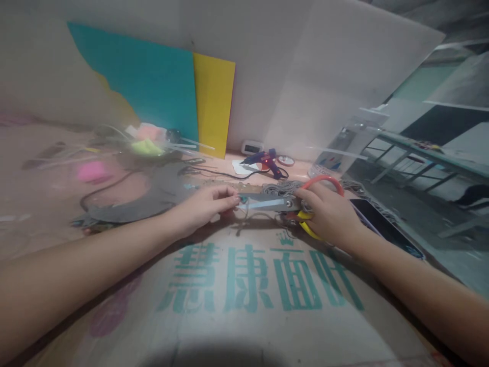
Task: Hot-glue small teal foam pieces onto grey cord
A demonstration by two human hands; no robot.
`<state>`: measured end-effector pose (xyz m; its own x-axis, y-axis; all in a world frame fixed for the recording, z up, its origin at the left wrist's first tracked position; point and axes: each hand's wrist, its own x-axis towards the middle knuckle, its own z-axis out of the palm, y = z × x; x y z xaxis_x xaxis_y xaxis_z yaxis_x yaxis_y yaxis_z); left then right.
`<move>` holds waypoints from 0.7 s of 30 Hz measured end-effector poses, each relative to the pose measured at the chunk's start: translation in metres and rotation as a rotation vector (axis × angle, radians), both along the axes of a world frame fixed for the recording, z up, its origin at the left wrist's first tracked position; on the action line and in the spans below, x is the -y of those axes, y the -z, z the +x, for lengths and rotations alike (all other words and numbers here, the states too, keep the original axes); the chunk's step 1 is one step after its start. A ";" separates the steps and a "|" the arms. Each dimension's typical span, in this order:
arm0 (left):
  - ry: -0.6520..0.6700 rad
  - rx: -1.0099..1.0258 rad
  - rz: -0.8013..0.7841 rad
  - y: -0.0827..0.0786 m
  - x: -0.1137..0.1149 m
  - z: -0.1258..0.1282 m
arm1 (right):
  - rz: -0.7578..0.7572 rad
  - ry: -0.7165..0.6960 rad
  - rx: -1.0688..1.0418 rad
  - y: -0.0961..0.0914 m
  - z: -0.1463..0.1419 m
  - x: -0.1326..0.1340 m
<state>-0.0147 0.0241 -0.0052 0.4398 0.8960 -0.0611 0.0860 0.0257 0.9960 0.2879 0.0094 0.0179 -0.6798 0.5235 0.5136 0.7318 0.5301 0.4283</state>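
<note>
My right hand is closed around the orange and yellow handles of a pair of scissors, whose blades point left. My left hand pinches a small thin piece at the blade tips, too small to name. Both hands rest over a flattened cardboard sheet printed with large green characters. A dark grey sheet lies just left of my left hand.
Teal and yellow sheets lean on the back wall. A blue glue gun with a black cable, a tape roll and a small clock lie behind. A phone lies right; blurred pink and green scraps lie left.
</note>
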 end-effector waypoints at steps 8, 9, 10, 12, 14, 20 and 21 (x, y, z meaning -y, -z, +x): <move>0.025 0.011 -0.044 -0.004 0.003 0.004 | 0.038 -0.015 0.010 -0.001 -0.001 0.001; 0.023 0.010 -0.036 -0.004 0.003 0.005 | 0.040 -0.014 0.015 -0.001 -0.001 0.001; 0.025 0.005 -0.024 -0.004 0.003 0.005 | 0.043 -0.011 0.020 -0.001 0.000 0.002; 0.037 -0.022 -0.004 -0.004 0.002 0.004 | 0.047 -0.006 0.026 -0.001 -0.001 0.003; 0.049 -0.052 0.001 -0.003 0.001 0.003 | 0.048 -0.005 0.035 -0.002 -0.002 0.005; 0.060 -0.013 -0.010 0.001 0.000 0.003 | 0.069 0.003 0.060 -0.002 -0.003 0.007; 0.062 -0.009 -0.011 0.001 0.000 0.003 | 0.071 -0.002 0.062 -0.002 -0.003 0.007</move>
